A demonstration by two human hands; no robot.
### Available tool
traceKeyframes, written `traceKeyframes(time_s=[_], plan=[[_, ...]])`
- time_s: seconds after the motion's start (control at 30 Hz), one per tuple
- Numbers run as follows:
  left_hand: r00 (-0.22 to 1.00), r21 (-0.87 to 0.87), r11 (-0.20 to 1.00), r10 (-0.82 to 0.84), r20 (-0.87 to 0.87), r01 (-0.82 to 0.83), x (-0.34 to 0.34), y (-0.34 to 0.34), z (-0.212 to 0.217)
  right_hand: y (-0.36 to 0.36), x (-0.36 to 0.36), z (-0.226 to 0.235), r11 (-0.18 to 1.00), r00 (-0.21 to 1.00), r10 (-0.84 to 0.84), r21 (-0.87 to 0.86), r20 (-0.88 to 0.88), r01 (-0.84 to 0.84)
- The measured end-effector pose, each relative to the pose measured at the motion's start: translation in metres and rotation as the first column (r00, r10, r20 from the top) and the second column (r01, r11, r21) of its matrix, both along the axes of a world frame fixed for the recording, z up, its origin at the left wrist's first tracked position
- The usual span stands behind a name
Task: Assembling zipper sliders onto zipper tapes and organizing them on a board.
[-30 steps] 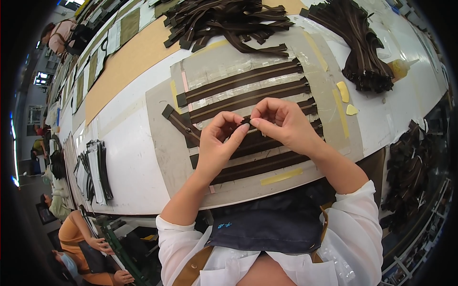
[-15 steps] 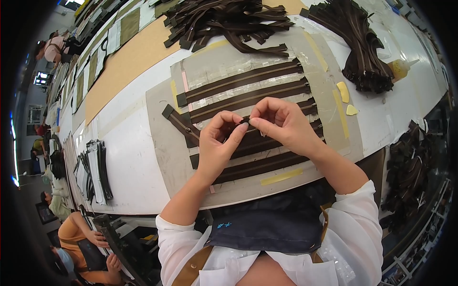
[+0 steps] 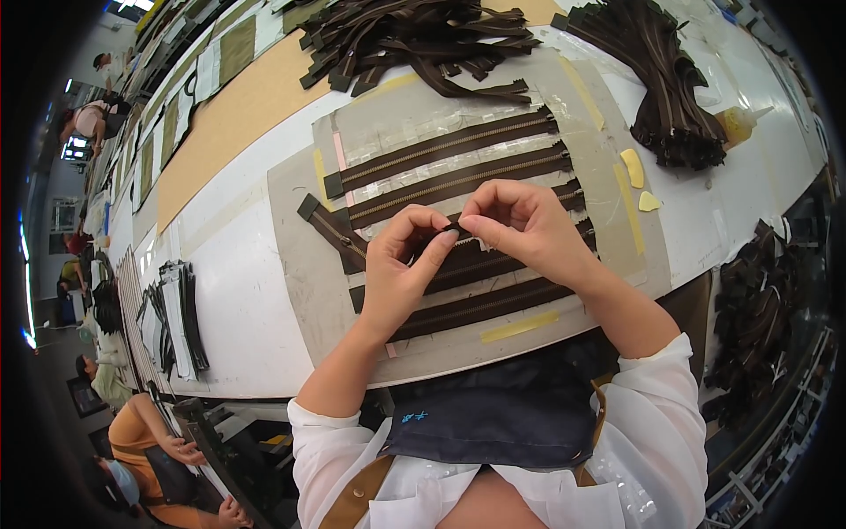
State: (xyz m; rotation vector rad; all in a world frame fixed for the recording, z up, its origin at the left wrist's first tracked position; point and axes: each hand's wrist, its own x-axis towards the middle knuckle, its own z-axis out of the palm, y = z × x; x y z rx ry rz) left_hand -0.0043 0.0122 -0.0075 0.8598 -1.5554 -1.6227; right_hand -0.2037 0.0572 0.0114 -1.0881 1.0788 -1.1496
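Both my hands meet over a grey board (image 3: 300, 264) on the white table. My left hand (image 3: 401, 269) and my right hand (image 3: 520, 225) pinch the same dark brown zipper (image 3: 330, 231), which runs slantwise across the board; its middle is hidden under my fingers. Two more brown zippers (image 3: 449, 150) lie in rows above my hands, and others (image 3: 493, 304) lie below them. Strips of clear tape sit between the upper rows.
Heaps of loose brown zippers lie at the table's far side (image 3: 414, 35) and far right (image 3: 670, 88). Yellow tape pieces (image 3: 633, 167) sit right of the board. Dark strips (image 3: 176, 317) are stacked at the left. Other people (image 3: 150, 441) work at lower left.
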Motion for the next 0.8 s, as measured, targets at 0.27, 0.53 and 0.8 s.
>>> traceKeyframes(time_s=[0.27,0.53,0.8], plan=[[0.999,-0.123,0.992,0.000,0.042,0.005,0.0015,-0.0025,-0.0025,-0.0019,-0.0031,-0.0023,0.996,0.997,0.040,0.078,0.067,-0.046],[0.996,-0.330,0.942,-0.041,0.082,0.065,0.0046,-0.0071,-0.0050,-0.0040,-0.0072,-0.0017,0.975,0.960,0.135,0.143,0.245,-0.173],[0.999,-0.294,0.955,-0.017,0.043,0.029,0.0033,-0.0061,-0.0054,-0.0037,-0.0073,-0.0015,0.969,0.953,0.140,0.162,0.270,-0.188]])
